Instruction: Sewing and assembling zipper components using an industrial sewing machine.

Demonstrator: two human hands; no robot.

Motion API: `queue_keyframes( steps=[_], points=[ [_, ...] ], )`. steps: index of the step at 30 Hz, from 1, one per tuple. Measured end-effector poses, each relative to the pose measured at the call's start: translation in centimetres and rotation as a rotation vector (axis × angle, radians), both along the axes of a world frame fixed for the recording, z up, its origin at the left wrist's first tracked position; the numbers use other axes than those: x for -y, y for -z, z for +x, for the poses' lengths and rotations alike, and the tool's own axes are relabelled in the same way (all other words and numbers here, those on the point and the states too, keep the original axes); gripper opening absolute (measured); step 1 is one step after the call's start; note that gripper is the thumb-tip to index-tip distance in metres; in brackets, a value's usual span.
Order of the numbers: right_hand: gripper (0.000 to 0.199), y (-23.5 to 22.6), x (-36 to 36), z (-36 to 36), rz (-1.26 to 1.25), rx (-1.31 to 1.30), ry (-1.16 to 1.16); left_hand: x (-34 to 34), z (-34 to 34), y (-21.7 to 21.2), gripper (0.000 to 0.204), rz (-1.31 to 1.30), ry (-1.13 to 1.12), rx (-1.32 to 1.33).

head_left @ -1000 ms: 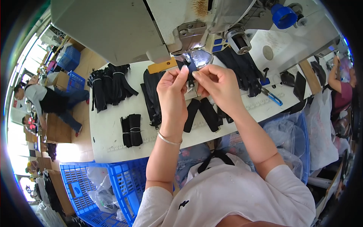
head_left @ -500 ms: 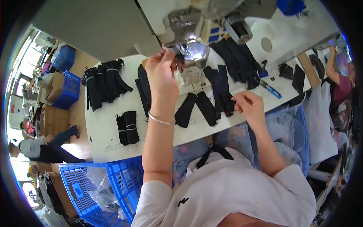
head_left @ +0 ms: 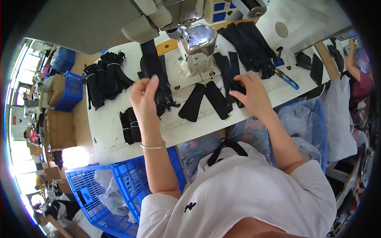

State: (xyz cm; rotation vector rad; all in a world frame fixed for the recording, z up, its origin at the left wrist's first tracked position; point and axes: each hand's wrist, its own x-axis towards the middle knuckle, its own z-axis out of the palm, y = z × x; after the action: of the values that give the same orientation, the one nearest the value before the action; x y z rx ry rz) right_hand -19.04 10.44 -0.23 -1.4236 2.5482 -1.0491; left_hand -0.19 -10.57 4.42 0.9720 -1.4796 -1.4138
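Note:
My left hand (head_left: 145,99), a bangle on its wrist, is loosely closed with nothing visible in it. It hovers at the left edge of a stack of long black zippers (head_left: 150,59), whose metal sliders show at the near end. My right hand (head_left: 254,95) has thumb and fingers apart, above the near end of some black strips (head_left: 225,67); whether it touches them I cannot tell. Between my hands two short black pieces (head_left: 193,104) lie in a V before the sewing machine (head_left: 198,37). The machine's needle area is partly hidden by its metal guard.
Tied black zipper bundles (head_left: 104,77) and a smaller bundle (head_left: 129,126) lie on the left of the white table (head_left: 106,144). More black strips (head_left: 249,47) and a blue-handled cutting tool (head_left: 287,80) lie right. A blue crate (head_left: 119,190) stands below the table; a co-worker (head_left: 359,79) is far right.
My left hand has come away from the machine head, down and left to the zipper stack. My right hand has shifted slightly up and left, its fingers spreading. The view has tilted a little.

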Motion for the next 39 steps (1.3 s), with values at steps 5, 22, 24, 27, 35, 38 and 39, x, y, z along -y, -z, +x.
queue_keyframes(
  steps=[5,22,24,27,35,38,39],
  points=[
    [0.020,-1.9,1.2,-1.7,-0.004,0.310,0.009,0.5,2.2,4.2,0.028,-0.260,-0.085,0.602],
    [0.032,-2.8,-0.5,-1.0,-0.650,0.505,0.043,-14.0,-8.9,5.9,0.044,-0.883,0.558,0.287],
    [0.026,-3.4,-0.6,-0.7,-0.809,0.542,0.068,-13.4,-9.4,6.0,0.045,-1.013,0.500,0.446],
    [0.019,-4.0,-1.4,-0.4,-0.872,0.627,0.084,-13.2,-9.7,5.3,0.039,-1.117,0.420,0.544],
    [0.008,-2.3,-3.8,6.3,-0.338,0.987,-0.111,-12.5,-3.5,2.6,0.021,-0.105,0.449,0.007],
    [0.004,-2.1,-4.0,7.3,-0.117,1.093,-0.385,-11.3,-1.0,4.1,0.023,0.078,0.285,-0.092],
    [0.003,-2.0,-3.9,7.8,-0.160,1.149,-0.454,-10.8,-0.4,3.9,0.023,0.258,0.236,-0.126]
  ],
)
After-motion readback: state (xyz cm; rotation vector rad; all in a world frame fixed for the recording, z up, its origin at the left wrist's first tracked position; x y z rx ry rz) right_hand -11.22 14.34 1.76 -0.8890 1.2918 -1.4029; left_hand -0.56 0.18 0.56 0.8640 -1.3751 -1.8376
